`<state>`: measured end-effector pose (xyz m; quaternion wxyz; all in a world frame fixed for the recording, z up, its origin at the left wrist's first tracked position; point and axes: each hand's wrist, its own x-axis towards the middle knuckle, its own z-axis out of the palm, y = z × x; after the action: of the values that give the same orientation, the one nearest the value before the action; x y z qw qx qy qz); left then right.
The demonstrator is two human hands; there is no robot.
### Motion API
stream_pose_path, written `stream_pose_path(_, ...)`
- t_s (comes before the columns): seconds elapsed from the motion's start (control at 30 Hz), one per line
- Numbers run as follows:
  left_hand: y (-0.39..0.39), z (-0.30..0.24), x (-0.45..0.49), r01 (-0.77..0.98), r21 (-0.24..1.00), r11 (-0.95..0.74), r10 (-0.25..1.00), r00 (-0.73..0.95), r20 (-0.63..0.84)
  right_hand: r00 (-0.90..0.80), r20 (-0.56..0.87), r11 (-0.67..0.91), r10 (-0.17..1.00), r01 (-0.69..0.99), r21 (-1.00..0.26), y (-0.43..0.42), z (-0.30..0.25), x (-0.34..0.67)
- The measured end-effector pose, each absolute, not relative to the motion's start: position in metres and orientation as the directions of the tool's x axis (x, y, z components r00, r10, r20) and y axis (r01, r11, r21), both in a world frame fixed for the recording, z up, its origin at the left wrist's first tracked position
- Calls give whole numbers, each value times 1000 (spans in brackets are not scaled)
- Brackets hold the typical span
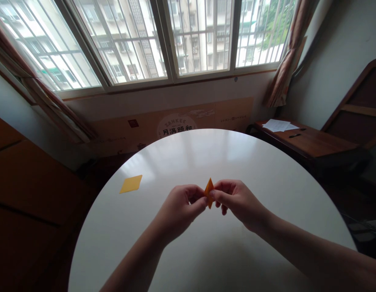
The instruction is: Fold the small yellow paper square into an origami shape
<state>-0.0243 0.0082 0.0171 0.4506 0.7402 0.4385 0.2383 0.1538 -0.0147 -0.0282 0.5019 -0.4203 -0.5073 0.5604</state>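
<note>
Between my two hands is a small folded piece of orange paper (pixel 209 187), narrow and diamond-shaped, with one point up and one down. My left hand (pixel 184 205) pinches its left edge between thumb and fingers. From the other side, my right hand (pixel 236 198) grips it with the thumb across its front and the lower fingers curled. Both hands are above the white round table (pixel 194 259). The fingertips cover part of the paper's sides. To the left on the tabletop lies a flat yellow-orange square of paper (pixel 131 184), apart from the hands.
Beyond the table, a printed banner (pixel 206 115) runs under barred windows (pixel 200 36) with curtains at both sides. At right stands a brown wooden seat (pixel 316 140) bearing white sheets (pixel 277 125) and small dark items. A wooden cabinet (pixel 26 190) is at left.
</note>
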Motion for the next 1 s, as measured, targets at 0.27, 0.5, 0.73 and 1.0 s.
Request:
stream_pose_path(0.27, 12, 18, -27, 420, 868, -266, 883, 467, 45, -149, 28, 16, 988, -79, -997, -15, -26, 158)
stream_pose_path(0.5, 11, 14, -25, 403, 871, -281, 878, 474, 64, -188, 69, 79, 980, 50, -996, -17, -24, 155)
stream_pose_path(0.73, 14, 10, -26, 384, 900, -205, 880, 475, -3, -221, 98, 123, 970, 102, -987, -19, -20, 157)
stream_pose_path(1.0, 14, 4, -25, 288, 946, -151, 887, 461, 1, -213, 67, 83, 975, 71, -994, -14, -23, 159)
